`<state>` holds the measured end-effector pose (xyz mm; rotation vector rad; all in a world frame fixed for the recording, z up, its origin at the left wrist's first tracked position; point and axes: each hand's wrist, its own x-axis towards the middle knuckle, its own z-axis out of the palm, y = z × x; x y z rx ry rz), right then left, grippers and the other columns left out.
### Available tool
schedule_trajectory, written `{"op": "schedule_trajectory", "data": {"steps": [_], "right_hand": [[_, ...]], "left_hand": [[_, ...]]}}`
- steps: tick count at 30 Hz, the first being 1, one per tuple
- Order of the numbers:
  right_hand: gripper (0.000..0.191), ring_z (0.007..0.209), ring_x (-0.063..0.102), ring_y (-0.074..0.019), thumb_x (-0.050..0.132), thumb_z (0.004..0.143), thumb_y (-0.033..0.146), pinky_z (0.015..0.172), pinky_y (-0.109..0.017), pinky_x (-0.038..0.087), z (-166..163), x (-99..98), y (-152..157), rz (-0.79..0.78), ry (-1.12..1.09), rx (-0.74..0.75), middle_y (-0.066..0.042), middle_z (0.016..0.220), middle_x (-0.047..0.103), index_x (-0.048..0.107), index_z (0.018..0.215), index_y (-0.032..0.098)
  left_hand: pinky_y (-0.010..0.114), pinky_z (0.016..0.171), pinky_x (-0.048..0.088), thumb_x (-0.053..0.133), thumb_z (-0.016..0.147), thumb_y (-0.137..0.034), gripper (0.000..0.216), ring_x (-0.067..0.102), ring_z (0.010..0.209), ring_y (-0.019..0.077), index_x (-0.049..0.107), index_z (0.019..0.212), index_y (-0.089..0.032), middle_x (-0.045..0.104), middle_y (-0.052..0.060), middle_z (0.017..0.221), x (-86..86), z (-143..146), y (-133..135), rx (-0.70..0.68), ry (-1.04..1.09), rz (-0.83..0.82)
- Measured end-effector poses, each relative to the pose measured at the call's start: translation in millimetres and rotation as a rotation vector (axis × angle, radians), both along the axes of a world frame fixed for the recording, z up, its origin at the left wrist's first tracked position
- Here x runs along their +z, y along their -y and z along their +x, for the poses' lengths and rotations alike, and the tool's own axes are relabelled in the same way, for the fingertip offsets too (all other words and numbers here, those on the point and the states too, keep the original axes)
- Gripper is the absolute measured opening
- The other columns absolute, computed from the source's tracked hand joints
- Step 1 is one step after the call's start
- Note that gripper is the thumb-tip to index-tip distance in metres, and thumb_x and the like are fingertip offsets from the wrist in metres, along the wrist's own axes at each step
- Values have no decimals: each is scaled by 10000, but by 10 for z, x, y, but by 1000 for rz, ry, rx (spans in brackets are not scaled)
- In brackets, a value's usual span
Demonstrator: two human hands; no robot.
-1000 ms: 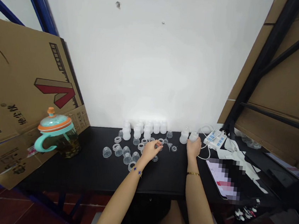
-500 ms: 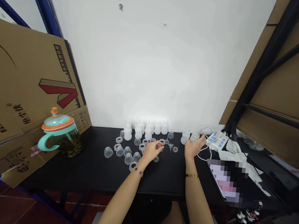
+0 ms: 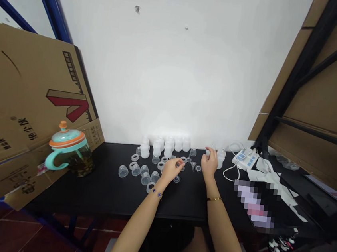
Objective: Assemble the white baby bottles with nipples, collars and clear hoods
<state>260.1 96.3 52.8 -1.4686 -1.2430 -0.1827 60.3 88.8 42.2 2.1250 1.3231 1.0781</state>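
Note:
On the black table (image 3: 110,192), my left hand (image 3: 171,169) rests among small clear plastic parts, its fingers pinched on a small clear ring (image 3: 180,165). My right hand (image 3: 209,163) hovers just right of it, fingers loosely apart and holding nothing. It is in front of a small white bottle (image 3: 208,149) and left of another white bottle (image 3: 221,157). A tiny clear funnel (image 3: 193,165) and a ring (image 3: 198,168) lie between my hands. A row of white bottles (image 3: 166,145) stands by the wall. Several clear caps (image 3: 139,172) lie to the left.
A teal and orange lidded jug (image 3: 69,151) stands at the left by a leaning cardboard box (image 3: 23,98). A white power strip (image 3: 245,159) with cable, a tablet (image 3: 253,203) and white papers lie at the right, under a black shelf frame (image 3: 294,75).
My right hand has let go of the white bottle at the right and moved left toward the middle. My left hand has stayed pinched in place.

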Motion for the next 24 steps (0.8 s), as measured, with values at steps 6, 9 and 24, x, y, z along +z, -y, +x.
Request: {"op": "schedule_trajectory", "data": {"steps": [6, 9, 24], "right_hand": [[299, 1009, 618, -202, 525, 867, 187, 805, -266, 452, -70, -126, -93, -351, 190, 164, -40, 1103, 697, 680, 1119, 226], [240, 1016, 621, -201, 590, 872, 219, 758, -251, 420, -83, -163, -110, -541, 253, 181, -32, 1076, 709, 694, 1088, 237], [169, 961, 649, -198, 607, 867, 234, 726, -250, 397, -121, -226, -159, -628, 325, 180, -48, 1011, 746, 754, 950, 219]], "left_hand": [[288, 795, 434, 595, 924, -309, 142, 629, 992, 221, 718, 952, -242, 744, 35, 955, 49, -32, 48, 298, -103, 117], [316, 894, 424, 593, 924, -269, 134, 601, 1076, 234, 709, 976, -229, 736, 48, 1010, 35, -68, 31, 379, -174, 161], [314, 865, 458, 613, 913, -244, 173, 639, 1066, 234, 695, 1063, -216, 723, 66, 1079, -76, -82, -58, 376, -266, -20]]}}
